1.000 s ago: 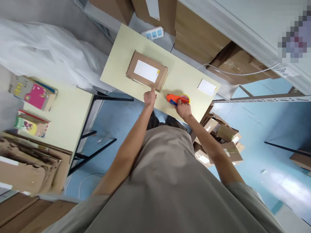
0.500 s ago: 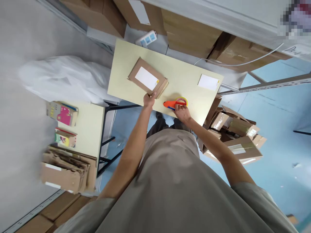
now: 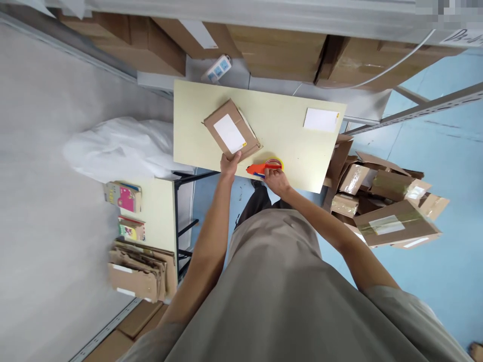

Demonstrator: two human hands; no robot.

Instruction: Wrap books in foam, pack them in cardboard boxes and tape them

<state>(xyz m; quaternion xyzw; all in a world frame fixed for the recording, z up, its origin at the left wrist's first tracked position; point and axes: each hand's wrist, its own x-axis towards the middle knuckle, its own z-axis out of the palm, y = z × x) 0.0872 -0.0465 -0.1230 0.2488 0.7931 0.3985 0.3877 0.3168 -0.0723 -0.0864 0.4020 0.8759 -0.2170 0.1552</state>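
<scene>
Box [image 3: 241, 130] is set on worktop [image 3: 302, 161], near edge gripped by left hand [image 3: 229, 164] | tape dispenser [image 3: 255, 169] is gripped by right hand [image 3: 277, 182], just clear of box | label [image 3: 229, 133] is already placed; whether box is sealed cannot be told

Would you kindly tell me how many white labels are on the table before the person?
2: one white label on the cardboard box, another label near the far-right corner of the table. Others may be hidden.
</scene>
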